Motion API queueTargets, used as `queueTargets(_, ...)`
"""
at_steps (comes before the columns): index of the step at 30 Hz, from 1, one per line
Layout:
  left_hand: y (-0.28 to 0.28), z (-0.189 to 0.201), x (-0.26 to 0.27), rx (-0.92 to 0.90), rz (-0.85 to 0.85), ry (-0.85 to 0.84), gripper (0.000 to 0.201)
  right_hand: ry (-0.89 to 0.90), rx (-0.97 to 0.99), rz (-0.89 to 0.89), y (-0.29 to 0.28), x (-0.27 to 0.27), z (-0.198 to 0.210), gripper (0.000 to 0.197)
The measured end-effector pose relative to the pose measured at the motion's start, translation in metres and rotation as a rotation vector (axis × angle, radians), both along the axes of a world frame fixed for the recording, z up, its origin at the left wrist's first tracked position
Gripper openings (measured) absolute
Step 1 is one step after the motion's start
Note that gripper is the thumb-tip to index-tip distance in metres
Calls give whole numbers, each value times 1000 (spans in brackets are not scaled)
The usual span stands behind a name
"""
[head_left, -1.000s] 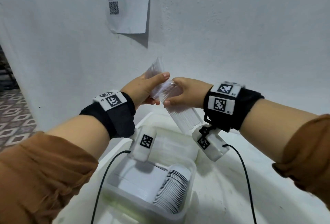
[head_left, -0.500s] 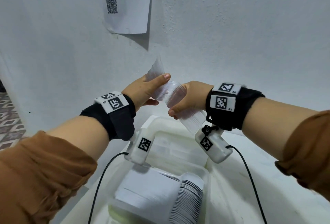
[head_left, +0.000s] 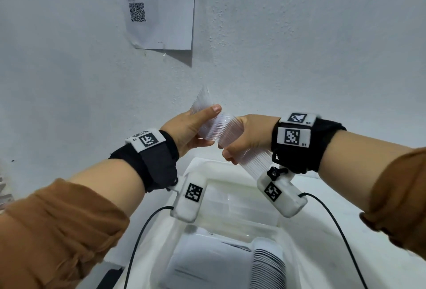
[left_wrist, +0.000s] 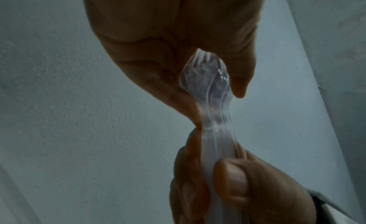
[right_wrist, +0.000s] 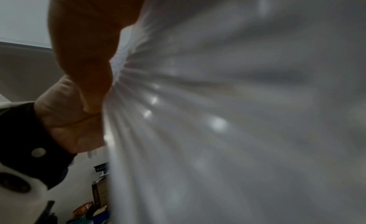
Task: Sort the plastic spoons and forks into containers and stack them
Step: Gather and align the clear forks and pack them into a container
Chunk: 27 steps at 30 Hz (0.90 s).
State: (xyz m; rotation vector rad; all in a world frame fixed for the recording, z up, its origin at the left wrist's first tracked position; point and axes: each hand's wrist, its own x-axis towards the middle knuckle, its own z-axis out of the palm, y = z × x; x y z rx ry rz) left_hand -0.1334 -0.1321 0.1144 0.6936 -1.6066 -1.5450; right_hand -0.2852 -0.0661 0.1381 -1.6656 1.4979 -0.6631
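A bundle of clear plastic forks (head_left: 228, 130) is held in the air between both hands, tines pointing up and left toward the wall. My left hand (head_left: 198, 127) grips the head end, thumb on top. My right hand (head_left: 244, 138) is curled round the handles, which stick out below it. In the left wrist view the fork bundle (left_wrist: 213, 89) runs from my left hand (left_wrist: 178, 39) down to my right hand (left_wrist: 227, 188). The right wrist view is filled by blurred fork handles (right_wrist: 217, 117). A row of stacked white spoons (head_left: 268, 268) lies in a clear container (head_left: 289, 242) below.
A second clear container (head_left: 232, 198) sits behind the first, both in a white tub (head_left: 200, 164) against the wall. A printed sheet (head_left: 161, 7) hangs on the wall above. Black cables trail from both wrist cameras.
Both hands keep hold of the fork bundle. The right hand has closed further round the handles and turned them downward. The containers sit lower in the view.
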Motion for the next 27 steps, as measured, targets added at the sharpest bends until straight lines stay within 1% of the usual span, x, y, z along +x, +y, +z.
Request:
queueTargets(5, -8, 0, 4, 60, -39, 17, 22, -44, -2, -17, -2, 6, -2, 18)
queueTargets(7, -9, 0, 4, 71, -31, 15, 21, -50, 3, -34, -1, 9, -1, 21)
queueTargets(8, -10, 0, 5, 74, -22, 15, 23, 10, -12, -40, -3, 10, 0, 24)
queueTargets(9, -11, -1, 5, 75, -9, 13, 25, 147, -50, -58, -3, 12, 2, 30)
queueTargets(11, -12, -1, 4, 76, 28, 15, 31, 470, -166, -160, -5, 14, 5, 52)
queueTargets(12, -14, -1, 4, 81, 49, 23, 33, 548, -218, -228, -5, 16, 6, 63)
queueTargets(14, -16, -1, 3, 103, 89, 47, 37, 551, -318, -281, -6, 21, 3, 79)
queueTargets(16, -17, -1, 2, 128, 118, 66, 38, 549, -377, -264, -6, 27, 0, 86)
queueTargets(18, -19, -2, 1, 154, 125, 75, 37, 562, -402, -254, -7, 30, -2, 84)
queueTargets(20, -20, -4, 1, 187, 111, 83, 33, 561, -411, -267, -10, 31, -4, 77)
queueTargets(22, -22, -8, 2, 218, 69, 75, 32, 555, -403, -270, -13, 30, -8, 72)
queueTargets(27, -28, -21, 10, 274, -50, 31, 32, 562, -359, -241, -20, 25, -16, 68)
